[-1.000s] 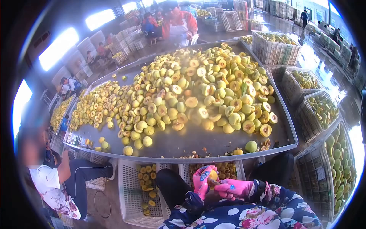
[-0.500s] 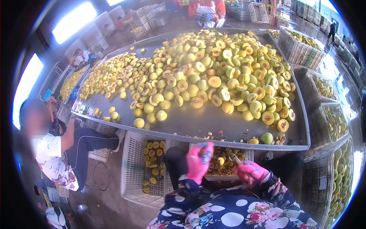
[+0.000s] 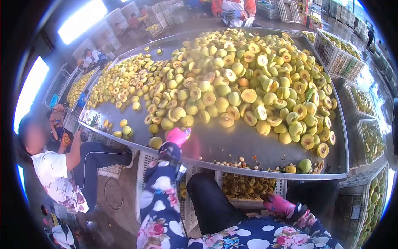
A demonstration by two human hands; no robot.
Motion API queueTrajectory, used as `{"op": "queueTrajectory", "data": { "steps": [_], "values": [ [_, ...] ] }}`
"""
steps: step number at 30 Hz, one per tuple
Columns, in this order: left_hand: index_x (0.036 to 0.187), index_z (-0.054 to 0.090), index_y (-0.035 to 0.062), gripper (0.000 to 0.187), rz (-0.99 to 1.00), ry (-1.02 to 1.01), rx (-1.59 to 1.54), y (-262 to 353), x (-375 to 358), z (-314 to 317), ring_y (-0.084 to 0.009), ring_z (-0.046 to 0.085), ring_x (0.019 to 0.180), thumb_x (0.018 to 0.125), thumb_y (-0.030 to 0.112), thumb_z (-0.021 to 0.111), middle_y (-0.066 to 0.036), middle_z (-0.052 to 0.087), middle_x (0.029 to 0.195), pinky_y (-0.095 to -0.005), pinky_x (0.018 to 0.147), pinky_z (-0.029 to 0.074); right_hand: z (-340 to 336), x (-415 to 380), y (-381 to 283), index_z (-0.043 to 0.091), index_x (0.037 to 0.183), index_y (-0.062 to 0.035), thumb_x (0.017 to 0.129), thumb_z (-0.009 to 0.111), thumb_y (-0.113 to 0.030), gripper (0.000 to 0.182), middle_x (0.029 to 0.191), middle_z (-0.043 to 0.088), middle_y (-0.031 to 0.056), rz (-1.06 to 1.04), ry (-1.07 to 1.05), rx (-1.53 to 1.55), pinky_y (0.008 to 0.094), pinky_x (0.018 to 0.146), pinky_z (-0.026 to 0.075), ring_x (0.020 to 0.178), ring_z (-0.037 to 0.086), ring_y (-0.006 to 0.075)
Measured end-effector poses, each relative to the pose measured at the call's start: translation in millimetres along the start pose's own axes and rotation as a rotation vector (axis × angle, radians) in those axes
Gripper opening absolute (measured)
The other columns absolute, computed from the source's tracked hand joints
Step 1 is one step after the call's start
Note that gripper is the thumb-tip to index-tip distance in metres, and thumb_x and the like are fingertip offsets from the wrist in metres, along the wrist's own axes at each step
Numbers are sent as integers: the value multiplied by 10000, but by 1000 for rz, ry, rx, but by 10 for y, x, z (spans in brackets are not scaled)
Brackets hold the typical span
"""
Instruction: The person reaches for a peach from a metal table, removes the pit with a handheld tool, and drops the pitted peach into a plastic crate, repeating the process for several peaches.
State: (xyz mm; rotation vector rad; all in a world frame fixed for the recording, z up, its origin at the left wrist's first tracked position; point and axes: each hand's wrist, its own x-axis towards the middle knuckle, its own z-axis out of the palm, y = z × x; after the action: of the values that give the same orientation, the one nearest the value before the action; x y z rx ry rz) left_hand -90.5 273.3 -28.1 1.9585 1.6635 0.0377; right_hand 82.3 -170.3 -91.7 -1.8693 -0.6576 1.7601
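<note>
My left hand [image 3: 178, 136], in a pink glove, reaches over the metal table's near edge [image 3: 215, 167] to the front of a heap of halved yellow-green peaches [image 3: 207, 98]. Its fingertips are right beside a peach half [image 3: 187, 120], and its fingers are partly hidden and smeared. Low by my lap, my right hand [image 3: 280, 206], also pink-gloved, is closed around a thin metal pitting tool that hardly shows against the crate. Just beyond it, under the table edge, stands a crate [image 3: 281, 186] with brownish fruit pieces [image 3: 244, 186] in it.
Loose pits and scraps [image 3: 244, 163] lie along the table's near edge beside a whole green peach [image 3: 304, 165]. Crates of fruit [image 3: 365, 199] stand on the right. A seated person [image 3: 62, 170] is at the left; another person [image 3: 234, 12] stands across the table.
My left hand has gone from above the crate, forward and left, to the peaches on the table. My right hand has lowered toward my lap, and the view has shifted slightly.
</note>
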Motion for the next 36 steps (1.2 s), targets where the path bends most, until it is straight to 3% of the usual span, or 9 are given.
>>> {"op": "queueTrajectory", "data": {
  "steps": [3,5,6,9,12,16,23,27,36],
  "values": [
    [1087,560,-12,465,55,27,58,16,290,288,-191,606,692,785,317,687,-111,603,799,-312,558,505,-24,-63,-95,468,1001,-31,883,552,-269,279,691,542,49,102,7,-38,263,440,397,503,492,113],
    [1122,547,9,446,37,-126,-231,128,10,74,-209,621,810,782,261,689,-126,614,884,-323,631,530,-91,-29,-8,470,993,-45,886,562,-279,274,683,537,40,216,-46,240,252,432,395,501,493,99],
    [1165,517,41,385,78,-191,-590,-22,-21,81,-257,604,948,817,153,637,-149,597,1019,-374,717,542,-109,-5,-2,471,989,-52,887,567,-284,271,678,534,36,264,-76,379,247,428,395,500,494,92],
    [1177,491,44,330,116,-589,-1372,-268,-375,3,-313,600,962,873,142,574,-169,571,1087,-430,740,535,-95,-102,-212,479,900,-56,899,552,-321,275,635,514,7,-24,-110,210,236,415,380,465,481,98],
    [1200,495,67,336,124,-706,-1651,-125,-1048,92,-350,595,950,930,266,497,-196,565,1135,-461,780,519,-37,-260,-501,486,913,-60,908,548,-274,223,629,507,0,-179,-145,277,212,432,382,491,492,73],
    [1143,539,55,359,-138,-584,-1779,185,-1785,409,-337,597,942,948,347,461,-178,588,1096,-466,792,510,80,-505,-888,489,953,-38,907,556,-255,231,618,518,10,-293,-91,256,217,449,385,509,497,68],
    [1143,537,-23,408,-26,-554,-1657,487,-2377,947,-304,609,907,952,331,463,-176,605,1036,-416,769,523,146,-725,-947,482,1011,-32,902,562,-204,219,681,526,14,-554,67,-27,226,489,389,525,472,65],
    [1146,540,-25,400,110,-573,-1545,584,-2611,989,-285,614,895,957,317,456,-181,607,1035,-380,761,525,161,-696,-804,480,1055,-8,888,558,-146,230,705,572,81,-702,204,-197,300,571,447,603,552,151],
    [1095,574,-51,356,85,-540,-1567,714,-2818,1074,-234,631,861,941,261,501,-170,629,997,-315,751,522,237,-727,-750,464,1026,6,897,553,-178,242,704,596,152,-593,296,-239,354,589,465,652,621,260]
  ]
}}
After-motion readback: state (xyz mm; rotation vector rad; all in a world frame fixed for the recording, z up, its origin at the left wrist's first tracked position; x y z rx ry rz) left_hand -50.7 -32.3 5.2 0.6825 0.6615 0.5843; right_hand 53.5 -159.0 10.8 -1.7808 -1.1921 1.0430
